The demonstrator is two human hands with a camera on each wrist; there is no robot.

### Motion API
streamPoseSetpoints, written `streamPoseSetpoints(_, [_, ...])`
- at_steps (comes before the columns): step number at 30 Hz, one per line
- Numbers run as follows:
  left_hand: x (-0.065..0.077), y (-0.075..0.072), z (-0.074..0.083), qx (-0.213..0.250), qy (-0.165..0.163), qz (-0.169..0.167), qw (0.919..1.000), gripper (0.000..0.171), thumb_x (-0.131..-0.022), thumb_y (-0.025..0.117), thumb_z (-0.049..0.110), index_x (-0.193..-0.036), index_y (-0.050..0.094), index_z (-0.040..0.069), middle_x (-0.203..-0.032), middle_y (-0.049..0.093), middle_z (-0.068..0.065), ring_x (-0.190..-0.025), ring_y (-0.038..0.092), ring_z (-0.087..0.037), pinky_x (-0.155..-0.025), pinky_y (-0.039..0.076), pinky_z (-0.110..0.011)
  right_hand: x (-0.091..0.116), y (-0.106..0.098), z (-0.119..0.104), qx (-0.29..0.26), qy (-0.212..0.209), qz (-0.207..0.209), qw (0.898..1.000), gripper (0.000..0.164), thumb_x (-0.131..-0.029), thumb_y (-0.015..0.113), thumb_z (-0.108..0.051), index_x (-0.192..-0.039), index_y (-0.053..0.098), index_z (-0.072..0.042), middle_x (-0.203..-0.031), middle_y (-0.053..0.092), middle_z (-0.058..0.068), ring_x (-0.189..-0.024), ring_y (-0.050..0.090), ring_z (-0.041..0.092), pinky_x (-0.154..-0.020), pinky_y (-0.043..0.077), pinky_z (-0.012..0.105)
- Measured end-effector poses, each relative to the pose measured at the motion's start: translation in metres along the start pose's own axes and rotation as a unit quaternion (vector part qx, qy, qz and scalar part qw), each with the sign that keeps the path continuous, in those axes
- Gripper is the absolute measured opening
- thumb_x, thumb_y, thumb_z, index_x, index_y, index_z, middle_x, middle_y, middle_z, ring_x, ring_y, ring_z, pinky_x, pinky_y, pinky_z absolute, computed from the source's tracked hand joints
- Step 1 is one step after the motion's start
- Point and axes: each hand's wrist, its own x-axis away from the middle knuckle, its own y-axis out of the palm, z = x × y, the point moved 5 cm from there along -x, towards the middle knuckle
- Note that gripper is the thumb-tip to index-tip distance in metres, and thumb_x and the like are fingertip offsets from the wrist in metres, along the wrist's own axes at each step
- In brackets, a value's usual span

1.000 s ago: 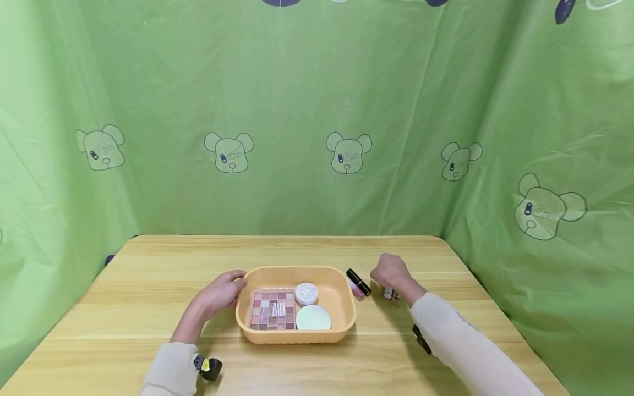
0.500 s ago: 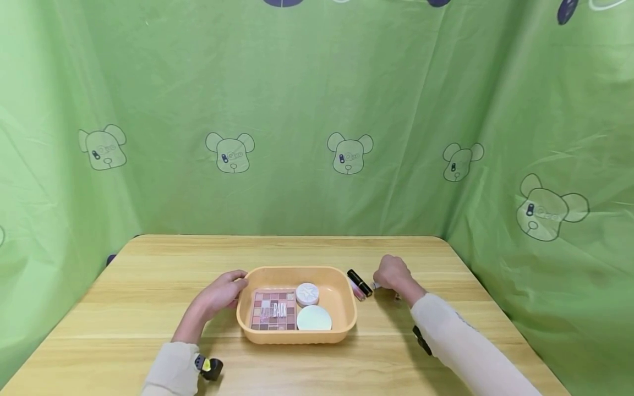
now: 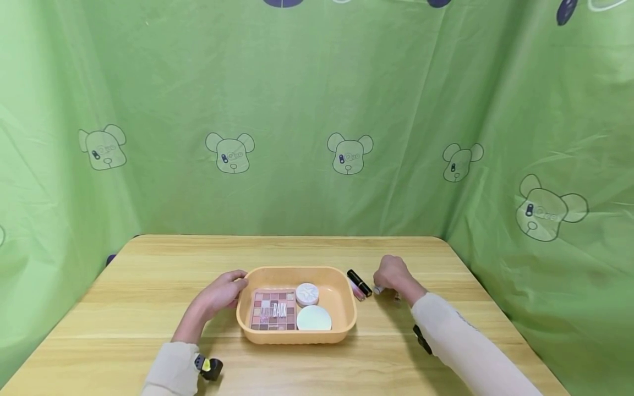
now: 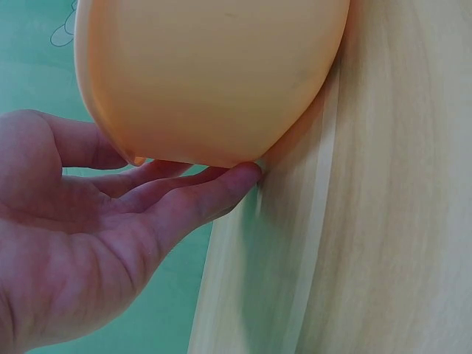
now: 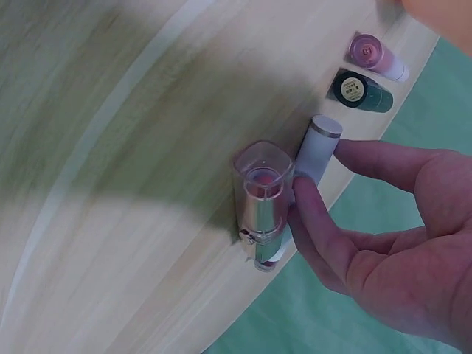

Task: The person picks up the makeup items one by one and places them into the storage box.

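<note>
My left hand (image 3: pixel 223 290) holds the left end of a pale orange plastic basin (image 3: pixel 296 336). In the left wrist view the thumb lies at the rim and the fingertips rest against the outer wall (image 4: pixel 214 81). At the right, my right hand (image 3: pixel 393 273) pinches a white lipstick tube with a silver band (image 5: pixel 317 150) between thumb and fingers, low over the table. Right beside that tube stands a clear-cased lipstick (image 5: pixel 263 203). Towards the basin lie a black tube (image 3: pixel 359 282) and a pink lip gloss tube (image 3: pixel 358 292).
Inside the basin are an eyeshadow palette (image 3: pixel 273 311), a small round white jar with a star lid (image 3: pixel 307 294) and a round white compact (image 3: pixel 314 318). A wooden table (image 3: pixel 277 366) carries everything, with a green curtain (image 3: pixel 287 203) behind and at both sides.
The white lipstick tube has shifted left, away from the clear-cased lipstick, in my right hand, then tipped slightly towards me. My left hand and the basin have stayed in place.
</note>
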Motion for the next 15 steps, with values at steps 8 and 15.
streamPoseSetpoints(8, [-0.0003,0.0002,-0.0001,0.002,-0.001,0.001,1.0,0.044,-0.108,0.039,0.02,-0.142,0.047,-0.006,-0.132,0.061,-0.023,-0.117,0.063,-0.03,-0.095,0.057,-0.044,-0.0017,0.0015,-0.0007,0.009,0.0,-0.014,1.0,0.012,-0.07,0.063,0.001,-0.062,0.059,-0.006,-0.066,0.055,0.008,-0.057,0.052,0.017,-0.048,0.044,0.021])
streamPoseSetpoints(15, [-0.0004,-0.0004,-0.0001,0.002,-0.001,0.004,1.0,0.045,-0.107,0.039,0.02,-0.144,0.046,-0.006,-0.129,0.062,-0.021,-0.113,0.062,-0.025,-0.093,0.056,-0.042,-0.002,0.0004,-0.002,0.0,0.004,-0.023,1.0,0.01,-0.069,0.063,0.002,-0.063,0.061,-0.005,-0.059,0.056,0.004,-0.054,0.056,0.015,-0.047,0.044,0.02])
